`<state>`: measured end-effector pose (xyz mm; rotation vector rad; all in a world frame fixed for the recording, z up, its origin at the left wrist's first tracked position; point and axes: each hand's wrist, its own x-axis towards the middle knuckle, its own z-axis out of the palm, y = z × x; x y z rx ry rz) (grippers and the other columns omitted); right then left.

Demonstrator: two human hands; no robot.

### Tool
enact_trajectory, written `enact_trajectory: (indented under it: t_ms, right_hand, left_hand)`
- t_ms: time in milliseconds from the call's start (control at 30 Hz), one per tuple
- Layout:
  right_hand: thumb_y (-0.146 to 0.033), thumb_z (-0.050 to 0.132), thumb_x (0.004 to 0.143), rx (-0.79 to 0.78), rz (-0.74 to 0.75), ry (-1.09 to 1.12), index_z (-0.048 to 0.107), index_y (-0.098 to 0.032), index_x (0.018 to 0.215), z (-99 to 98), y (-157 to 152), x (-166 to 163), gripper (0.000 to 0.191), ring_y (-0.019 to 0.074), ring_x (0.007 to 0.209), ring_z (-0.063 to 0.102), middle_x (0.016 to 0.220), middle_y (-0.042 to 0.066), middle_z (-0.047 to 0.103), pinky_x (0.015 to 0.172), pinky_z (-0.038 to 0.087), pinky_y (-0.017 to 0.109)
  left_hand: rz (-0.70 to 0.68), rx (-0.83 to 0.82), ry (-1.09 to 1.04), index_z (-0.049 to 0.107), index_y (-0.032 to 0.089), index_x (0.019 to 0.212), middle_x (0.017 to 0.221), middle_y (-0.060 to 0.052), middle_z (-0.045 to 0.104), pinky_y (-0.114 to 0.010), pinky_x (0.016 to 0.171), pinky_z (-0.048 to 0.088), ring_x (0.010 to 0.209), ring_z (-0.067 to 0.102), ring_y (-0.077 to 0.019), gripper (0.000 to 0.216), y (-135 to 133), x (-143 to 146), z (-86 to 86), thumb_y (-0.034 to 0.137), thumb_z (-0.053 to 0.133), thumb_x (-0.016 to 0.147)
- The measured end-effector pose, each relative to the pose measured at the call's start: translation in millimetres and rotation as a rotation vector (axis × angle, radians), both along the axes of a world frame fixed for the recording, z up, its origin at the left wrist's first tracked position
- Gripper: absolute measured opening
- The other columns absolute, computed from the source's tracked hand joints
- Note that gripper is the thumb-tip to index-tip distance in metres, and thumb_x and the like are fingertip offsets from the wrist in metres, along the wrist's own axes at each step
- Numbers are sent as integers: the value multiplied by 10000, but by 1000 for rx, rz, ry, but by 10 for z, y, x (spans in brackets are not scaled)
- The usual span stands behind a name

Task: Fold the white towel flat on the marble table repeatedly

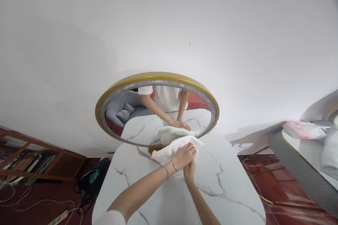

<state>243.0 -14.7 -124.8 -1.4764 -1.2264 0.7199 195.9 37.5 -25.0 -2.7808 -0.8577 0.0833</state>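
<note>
A white cloth [169,151] lies bunched on the white marble table [224,182], right at the base of a round gold-framed mirror [126,83]. My left hand [185,155], with bracelets on the wrist, rests on top of the cloth with the fingers curled onto it. My right hand [189,171] sits just under and behind the left hand, touching the cloth's near edge; its fingers are mostly hidden. The mirror reflects both arms, the cloth and the tabletop.
The mirror stands at the table's far edge against a white wall. A wooden shelf with books [31,163] is low on the left. A dark bag [91,182] and cables with a power strip [60,216] lie on the red floor. A second table edge [298,168] is at right.
</note>
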Motion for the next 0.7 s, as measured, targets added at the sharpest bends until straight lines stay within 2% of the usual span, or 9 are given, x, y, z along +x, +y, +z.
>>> enact_trajectory:
  t_ms: [100, 200, 300, 367, 433, 500, 567, 633, 700]
  right_hand:
    - [-154, 342, 756, 106, 38, -88, 532, -186, 1038, -120, -263, 241, 342, 227, 829, 591, 930, 83, 632, 706, 494, 356]
    - [-69, 363, 661, 238, 181, -348, 523, -186, 1144, -161, -509, 560, 522, 241, 1027, 547, 1109, 97, 603, 879, 455, 422]
    - [-41, 393, 630, 143, 395, -540, 528, -201, 1199, -101, -716, 787, 606, 246, 1104, 508, 1143, 78, 604, 964, 403, 436]
    - [-90, 463, 669, 38, 551, -607, 552, -228, 1195, -29, -802, 882, 551, 258, 1133, 498, 1146, 66, 614, 1008, 370, 445]
    - [-215, 558, 730, -30, 648, -627, 587, -248, 1159, 41, -831, 960, 432, 277, 1169, 485, 1168, 68, 614, 1037, 346, 454]
    - [-350, 581, 790, -74, 635, -603, 622, -256, 1103, 90, -806, 1039, 329, 281, 1190, 478, 1179, 71, 615, 1032, 353, 453]
    - [-411, 510, 859, -114, 546, -554, 654, -267, 1021, 112, -742, 1118, 261, 272, 1188, 483, 1173, 64, 620, 1009, 372, 451]
    - [-411, 436, 894, -149, 395, -513, 667, -255, 925, 112, -657, 1184, 281, 272, 1158, 503, 1136, 74, 628, 983, 387, 457]
    - [-369, 424, 877, -216, 193, -482, 641, -218, 882, 99, -566, 1227, 265, 276, 1080, 544, 1081, 111, 627, 938, 415, 447]
  left_hand:
    - [221, -65, -320, 576, 180, 943, 960, -57, 631, -392, 908, 436, 986, 562, -213, 150, -327, -99, -4, 169, 429, 917]
    - [468, -192, -564, 548, 182, 955, 980, -57, 618, -383, 851, 453, 948, 562, -197, 214, -694, -152, -93, 186, 334, 953]
    - [682, -369, -702, 559, 188, 963, 976, -57, 619, -373, 823, 472, 941, 566, -200, 242, -1013, -231, -314, 214, 318, 958]
    - [758, -462, -726, 590, 196, 980, 1008, -67, 625, -381, 871, 472, 985, 564, -207, 268, -1164, -310, -478, 231, 326, 953]
    - [823, -527, -762, 632, 213, 977, 1088, -75, 618, -376, 965, 443, 1062, 548, -202, 333, -1255, -403, -602, 255, 302, 956]
    - [906, -546, -763, 678, 225, 907, 1183, -78, 586, -383, 1027, 405, 1143, 513, -213, 380, -1284, -496, -667, 290, 307, 953]
    - [1020, -509, -707, 703, 224, 841, 1267, -78, 536, -440, 1038, 386, 1217, 453, -267, 342, -1259, -575, -687, 316, 385, 926]
    - [1128, -478, -655, 710, 218, 808, 1315, -84, 491, -473, 1020, 385, 1253, 404, -316, 279, -1199, -630, -690, 316, 464, 892]
    - [1199, -486, -660, 700, 202, 787, 1339, -100, 448, -448, 990, 405, 1249, 402, -326, 256, -1129, -662, -695, 298, 483, 884]
